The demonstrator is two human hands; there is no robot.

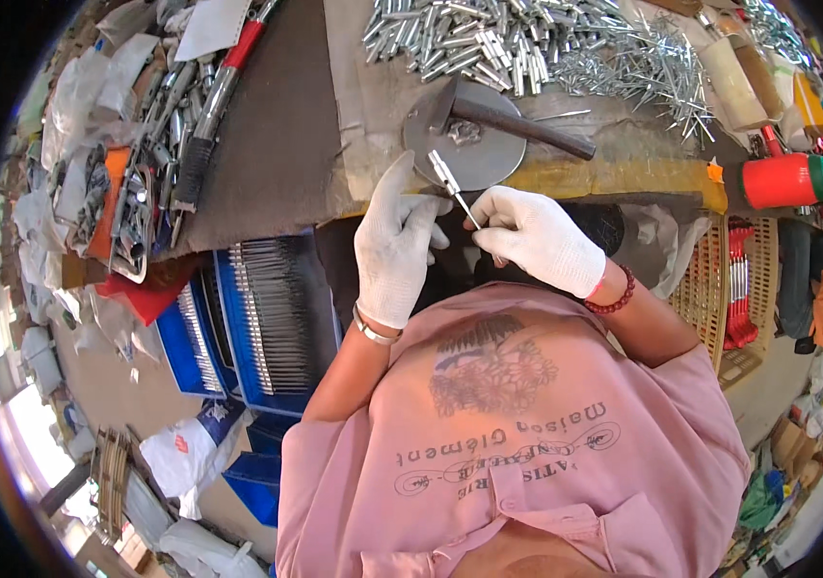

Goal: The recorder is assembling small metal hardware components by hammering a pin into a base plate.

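In the head view, your right hand (551,241), in a white glove, has thumb and fingers pinched together on the thin lower end of a silver metal piece (444,173). The piece slants up and to the left from that grip, its thicker end over the near part of a round metal plate (489,162). Your left hand (392,246), also gloved, is just beside it, its fingers apart: one points up and the others bend loosely toward the piece. You cannot tell from here whether they touch it.

On the plate, a hammer (527,127) lies with its handle out to the right. Beyond it on the workbench (267,154) is a heap of metal tubes (489,39), with a pile of thin pins (638,72) to its right. A red can (776,181) lies on its side near the bench's right edge. Below the bench to your left, a blue bin (277,403) holds a row of rods (272,308); to your right is a yellow basket (708,289).
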